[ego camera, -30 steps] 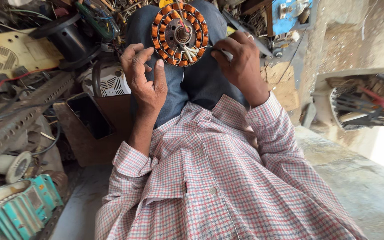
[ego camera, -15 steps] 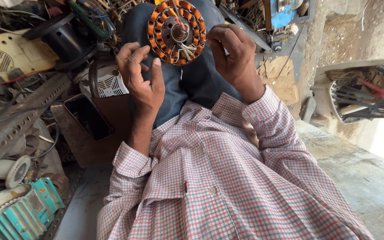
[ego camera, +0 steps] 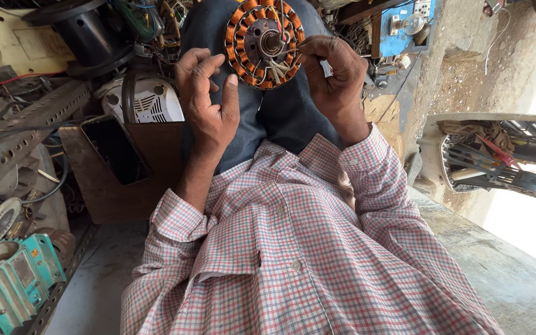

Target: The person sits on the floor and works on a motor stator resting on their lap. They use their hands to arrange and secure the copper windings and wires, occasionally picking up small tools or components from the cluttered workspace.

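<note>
A round motor stator point(ego camera: 264, 42) with orange copper windings and a metal hub rests on my lap, on my blue trousers point(ego camera: 280, 118). Thin white leads hang from its centre. My right hand point(ego camera: 336, 77) is at the stator's right edge, fingers pinched on a small white piece point(ego camera: 325, 67) beside the windings. My left hand point(ego camera: 208, 105) is just left of the stator, palm toward me, fingers loosely spread and holding nothing; its thumb reaches close to the rim. Both my sleeves are a red-and-white check.
A dark phone point(ego camera: 116, 149) lies on a brown board at left. Around it are a white vented fan housing point(ego camera: 151, 102), a perforated metal angle point(ego camera: 26, 133), a black cylinder point(ego camera: 88, 34) and a teal motor casing point(ego camera: 7, 282). A blue switch box point(ego camera: 404, 28) and concrete ledge point(ego camera: 497, 267) are right.
My right hand has closed in on the stator's right edge and pinched the white piece. My left hand's fingers have curled slightly beside the stator.
</note>
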A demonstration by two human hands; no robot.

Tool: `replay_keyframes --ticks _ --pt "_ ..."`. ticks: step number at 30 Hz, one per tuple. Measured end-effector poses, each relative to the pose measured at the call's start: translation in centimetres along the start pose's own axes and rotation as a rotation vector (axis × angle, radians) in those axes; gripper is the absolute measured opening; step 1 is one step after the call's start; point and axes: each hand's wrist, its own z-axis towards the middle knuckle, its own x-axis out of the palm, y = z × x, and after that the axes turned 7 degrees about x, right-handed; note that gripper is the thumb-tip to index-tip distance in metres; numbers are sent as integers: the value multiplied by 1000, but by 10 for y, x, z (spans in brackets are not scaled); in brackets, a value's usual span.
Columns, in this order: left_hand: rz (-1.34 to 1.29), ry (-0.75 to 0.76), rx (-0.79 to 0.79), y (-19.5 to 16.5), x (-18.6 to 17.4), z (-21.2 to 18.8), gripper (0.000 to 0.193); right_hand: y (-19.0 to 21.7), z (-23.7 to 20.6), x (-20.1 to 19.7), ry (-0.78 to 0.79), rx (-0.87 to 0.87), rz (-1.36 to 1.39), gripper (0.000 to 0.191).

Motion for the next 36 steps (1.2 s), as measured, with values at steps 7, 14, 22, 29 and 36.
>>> replay_keyframes --ticks 7,14,22,29,36 --pt "4 -2 13 1 1 0 42 0 -2 3 18 17 7 6" --pt "9 3 21 3 2 0 42 -2 -2 5 41 56 27 6" --pt "19 5 26 5 2 -1 42 -4 -3 6 100 83 4 7" --pt "19 4 28 8 3 -4 41 -8 6 7 195 -45 -236 7" --pt "17 -9 37 7 2 -1 44 3 7 -2 228 -56 -155 21"
